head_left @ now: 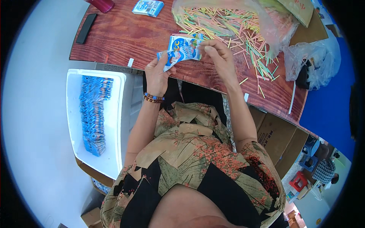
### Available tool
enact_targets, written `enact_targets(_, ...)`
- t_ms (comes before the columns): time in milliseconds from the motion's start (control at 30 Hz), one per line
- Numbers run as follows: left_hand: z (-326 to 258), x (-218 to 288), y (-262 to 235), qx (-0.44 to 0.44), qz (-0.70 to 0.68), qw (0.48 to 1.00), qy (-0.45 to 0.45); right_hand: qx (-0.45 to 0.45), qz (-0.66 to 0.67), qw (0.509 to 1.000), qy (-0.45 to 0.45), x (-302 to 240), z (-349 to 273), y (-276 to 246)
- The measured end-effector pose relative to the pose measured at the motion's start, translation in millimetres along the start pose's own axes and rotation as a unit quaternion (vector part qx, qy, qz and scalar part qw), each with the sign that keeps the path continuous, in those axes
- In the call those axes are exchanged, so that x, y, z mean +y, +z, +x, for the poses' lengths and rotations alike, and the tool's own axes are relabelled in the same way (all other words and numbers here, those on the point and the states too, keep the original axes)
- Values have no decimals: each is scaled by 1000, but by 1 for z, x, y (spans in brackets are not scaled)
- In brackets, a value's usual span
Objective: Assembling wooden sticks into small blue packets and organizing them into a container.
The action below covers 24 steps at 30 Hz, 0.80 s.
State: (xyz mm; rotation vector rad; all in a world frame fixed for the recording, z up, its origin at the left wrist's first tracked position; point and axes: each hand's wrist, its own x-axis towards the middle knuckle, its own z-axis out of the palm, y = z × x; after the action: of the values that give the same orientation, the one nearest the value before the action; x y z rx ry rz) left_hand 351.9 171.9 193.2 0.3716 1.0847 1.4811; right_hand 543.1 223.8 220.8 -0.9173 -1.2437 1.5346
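Observation:
Above the near edge of the red wooden table [125,36], both hands are at small blue-and-white printed packets [184,45]. My left hand [156,76], wearing beaded bracelets, is closed on the lower left packet [173,60] between thumb and fingers. It overlaps the other packet, which lies behind and above it. At the packets' right side, my right hand [222,59] has thumb and forefinger closed on the edge. Whether a thin stick is also between those fingertips is too small to tell. Just beyond lies a loose pile of thin pink, yellow and green sticks [245,36].
A white foam box [122,114] at my left holds rows of blue packets [93,117]. Further back are a packet stack [148,7], a black bar [86,28] and a red cup [102,4]. Clear plastic bags [315,57] sit right; a cardboard box [277,138] stands below the table.

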Motion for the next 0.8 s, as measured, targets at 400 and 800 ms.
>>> enact_targets(400, -7, -7, 5, -38, 16, 999, -16, -136, -287, 915, -249, 6, 2, -6)
enact_targets(800, -13, -15, 2, -22, -7, 1000, -19, -53, -671, 732, -104, -2, 161, -56)
